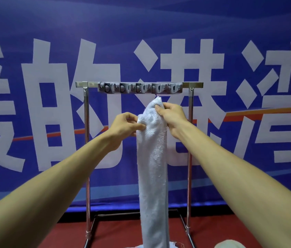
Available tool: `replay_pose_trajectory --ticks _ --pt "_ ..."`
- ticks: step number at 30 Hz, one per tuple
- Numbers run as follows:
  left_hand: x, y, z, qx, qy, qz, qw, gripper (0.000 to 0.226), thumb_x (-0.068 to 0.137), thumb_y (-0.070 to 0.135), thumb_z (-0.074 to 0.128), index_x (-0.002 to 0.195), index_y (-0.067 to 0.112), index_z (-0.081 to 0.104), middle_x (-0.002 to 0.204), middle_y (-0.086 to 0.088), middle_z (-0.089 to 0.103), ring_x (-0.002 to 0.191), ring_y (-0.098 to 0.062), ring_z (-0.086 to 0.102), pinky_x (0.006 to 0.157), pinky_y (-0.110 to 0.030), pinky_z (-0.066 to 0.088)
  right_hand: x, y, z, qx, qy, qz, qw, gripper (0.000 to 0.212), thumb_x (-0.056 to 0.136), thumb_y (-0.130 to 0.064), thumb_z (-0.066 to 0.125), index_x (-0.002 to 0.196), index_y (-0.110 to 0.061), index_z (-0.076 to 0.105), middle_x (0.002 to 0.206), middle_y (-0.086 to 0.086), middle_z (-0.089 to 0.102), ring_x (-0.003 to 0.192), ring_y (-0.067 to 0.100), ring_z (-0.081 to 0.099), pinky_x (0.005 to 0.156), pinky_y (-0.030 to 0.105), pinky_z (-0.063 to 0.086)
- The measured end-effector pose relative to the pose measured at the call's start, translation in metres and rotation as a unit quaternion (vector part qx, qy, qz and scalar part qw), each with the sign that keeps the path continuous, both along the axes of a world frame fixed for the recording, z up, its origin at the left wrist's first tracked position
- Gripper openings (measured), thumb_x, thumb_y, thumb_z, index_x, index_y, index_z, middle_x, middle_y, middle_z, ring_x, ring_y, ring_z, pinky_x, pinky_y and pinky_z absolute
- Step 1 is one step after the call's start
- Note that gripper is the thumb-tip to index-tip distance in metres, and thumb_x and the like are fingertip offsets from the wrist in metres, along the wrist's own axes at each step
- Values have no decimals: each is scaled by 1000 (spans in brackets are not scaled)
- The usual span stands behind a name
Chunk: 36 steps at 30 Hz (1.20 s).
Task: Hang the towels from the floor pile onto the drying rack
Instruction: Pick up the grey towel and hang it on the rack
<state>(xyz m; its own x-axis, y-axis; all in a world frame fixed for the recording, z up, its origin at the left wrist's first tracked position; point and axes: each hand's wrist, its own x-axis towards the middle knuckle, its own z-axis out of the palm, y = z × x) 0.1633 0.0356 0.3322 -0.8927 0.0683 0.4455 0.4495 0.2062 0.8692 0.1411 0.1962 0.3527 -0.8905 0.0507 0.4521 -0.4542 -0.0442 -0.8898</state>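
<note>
The person holds 1 white towel [152, 167] up in front of the drying rack [194, 85] with both hands; the towel hangs as a narrow bunched column, its long axis vertical, its top just below the rack's top bar and its lower end running out of view at the near edge of the frame. The left hand [125, 127] pinches the towel's left edge between thumb and curled fingers, a little below the top; the right hand [172, 117] grips the top of the towel from the right, fingers curled round the peak, and sits higher and nearer the bar than the left.

The relation that matters is upward and away: the bar lies above and beyond both hands, running left to right, at right angles to the towel's long axis; the towel's peak sits right of the bar's middle, just under a grey strip of clips [140, 88] fixed along it. Judging from this, the right hand is better placed to lead the top end over the bar or up to a clip, while the left spreads the edge.

No container is in play; no towel is yet seen on the bar. On the red floor [123, 233] at the near edge, a cream cloth [228, 244] shows to the right of the towel's foot, probably part of the pile. A blue banner [51, 33] fills the far side.
</note>
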Motion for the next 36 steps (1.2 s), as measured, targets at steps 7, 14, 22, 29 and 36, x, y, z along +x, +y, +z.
replay_pose_trajectory --ticks 7,14,22,29,36 --pt "3 -20 19 -129 11 -45 991 98 73 7 80 148 35 23 116 -1 51 108 -15 51 79 -23 45 2 -6 6 90 69 46 992 10 91 -6 63 92 -13 69 88 -1 68 84 11 63 79 26 52" --pt "8 -23 33 -174 -14 -131 976 39 88 19 66 126 19 57 121 7 65 101 4 63 74 -6 46 8 -4 12 74 83 72 991 8 90 -10 65 97 -8 70 98 9 71 92 21 67 91 40 54" --pt "-5 -11 19 -88 -52 -161 982 51 85 27 70 128 9 50 122 -8 65 109 -20 65 96 -33 51 15 6 16 70 89 71 991 17 92 -3 61 108 -5 68 98 6 68 89 17 63 87 35 54" --pt "-4 -22 14 -174 -30 -81 981 41 82 30 73 110 2 63 106 -16 69 95 -27 68 85 -41 57 15 24 22 21 69 -4 997 10 90 -7 65 88 -16 69 84 -1 68 73 9 64 61 20 53" --pt "1 -33 24 -78 119 80 987 35 74 15 80 100 6 58 85 -17 66 69 -26 62 62 -40 57 3 40 21 66 74 -87 991 7 89 -9 65 88 -14 69 87 -1 67 80 11 62 68 22 50"
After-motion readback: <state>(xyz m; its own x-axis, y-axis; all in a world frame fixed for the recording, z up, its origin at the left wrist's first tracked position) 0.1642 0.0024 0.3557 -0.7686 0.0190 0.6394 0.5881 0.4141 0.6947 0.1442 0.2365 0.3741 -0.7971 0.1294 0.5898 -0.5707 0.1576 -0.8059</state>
